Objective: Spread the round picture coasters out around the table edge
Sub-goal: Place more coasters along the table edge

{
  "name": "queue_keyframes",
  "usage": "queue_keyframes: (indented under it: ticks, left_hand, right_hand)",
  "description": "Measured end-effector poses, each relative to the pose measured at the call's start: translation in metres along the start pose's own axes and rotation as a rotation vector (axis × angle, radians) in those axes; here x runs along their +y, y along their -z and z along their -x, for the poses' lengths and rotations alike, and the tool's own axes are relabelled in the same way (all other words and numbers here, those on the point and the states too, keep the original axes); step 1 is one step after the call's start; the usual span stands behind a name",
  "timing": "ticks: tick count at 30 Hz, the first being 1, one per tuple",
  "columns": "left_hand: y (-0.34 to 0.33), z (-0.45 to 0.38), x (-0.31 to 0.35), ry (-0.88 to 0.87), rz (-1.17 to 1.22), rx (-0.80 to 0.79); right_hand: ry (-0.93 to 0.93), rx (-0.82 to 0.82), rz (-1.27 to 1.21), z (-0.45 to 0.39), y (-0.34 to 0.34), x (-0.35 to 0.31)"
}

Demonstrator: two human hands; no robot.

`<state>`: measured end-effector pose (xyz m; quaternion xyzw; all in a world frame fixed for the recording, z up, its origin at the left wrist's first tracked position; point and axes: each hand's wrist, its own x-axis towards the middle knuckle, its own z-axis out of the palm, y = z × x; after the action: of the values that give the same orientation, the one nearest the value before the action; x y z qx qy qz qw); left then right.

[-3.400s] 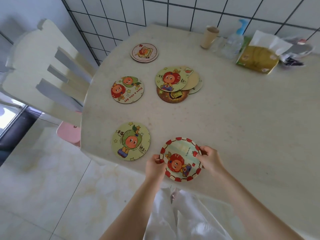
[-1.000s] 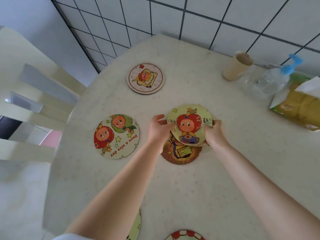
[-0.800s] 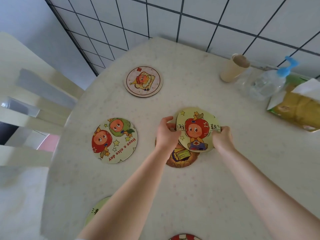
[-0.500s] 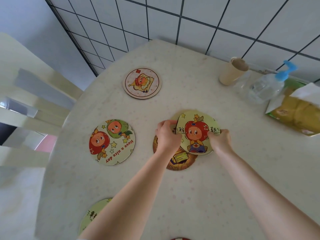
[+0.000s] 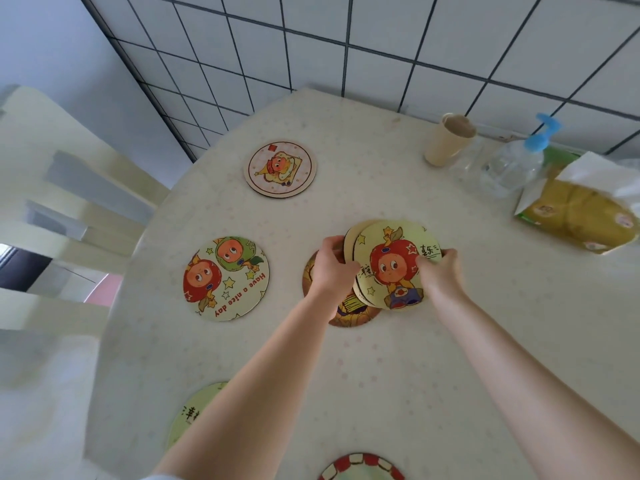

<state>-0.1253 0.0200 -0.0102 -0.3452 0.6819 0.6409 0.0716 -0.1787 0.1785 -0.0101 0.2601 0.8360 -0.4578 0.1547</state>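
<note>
In the middle of the cream table (image 5: pixel 398 375) I hold a small stack of round picture coasters (image 5: pixel 391 265), tilted up off the table, its top one showing a red apple figure. My left hand (image 5: pixel 330 268) grips the stack's left edge and my right hand (image 5: pixel 438 271) its right edge. Under them a brown coaster (image 5: pixel 349 313) lies flat. Along the left edge lie a pink toast coaster (image 5: pixel 280 169), a two-figure coaster (image 5: pixel 225 278) and a green coaster (image 5: pixel 194 414) partly hidden by my arm. A red-checked coaster (image 5: pixel 362 467) sits at the near edge.
At the back right stand a beige cup (image 5: pixel 448 139), a clear pump bottle (image 5: pixel 516 161) and a yellow tissue pack (image 5: pixel 578 216). A cream chair (image 5: pixel 69 209) stands against the table's left side. A tiled wall borders the far edge.
My hands left the red-checked coaster at the near edge and reached to the central pile. In the last second they have tilted the top coasters up off the brown one.
</note>
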Motion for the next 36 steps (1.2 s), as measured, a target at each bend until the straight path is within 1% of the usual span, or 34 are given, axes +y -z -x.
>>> queue_keyframes:
  ticks: [4, 9, 13, 18, 22, 29, 36]
  left_hand:
    - [-0.001, 0.037, -0.016, -0.037, -0.051, 0.014]
    - [-0.017, 0.110, -0.051, -0.079, -0.099, 0.026]
    - [-0.041, 0.172, -0.087, -0.032, -0.124, 0.029]
    - [-0.079, 0.255, -0.141, 0.032, -0.113, 0.012]
    - [-0.111, 0.308, -0.179, 0.024, -0.218, -0.024]
    - [-0.141, 0.351, -0.207, 0.014, -0.303, -0.044]
    - [-0.150, 0.353, -0.214, 0.048, -0.355, -0.090]
  right_hand:
    - [0.027, -0.037, -0.037, 0.031, 0.030, 0.027]
    - [0.060, -0.115, -0.081, 0.080, 0.078, 0.083]
    - [0.058, -0.180, -0.144, 0.119, 0.118, 0.137]
    - [0.072, -0.206, -0.149, 0.157, 0.174, 0.212]
    - [0.025, -0.203, -0.110, 0.177, 0.215, 0.269]
    - [-0.078, -0.165, -0.122, 0.196, 0.246, 0.331]
    - [-0.085, -0.130, -0.117, 0.200, 0.256, 0.347]
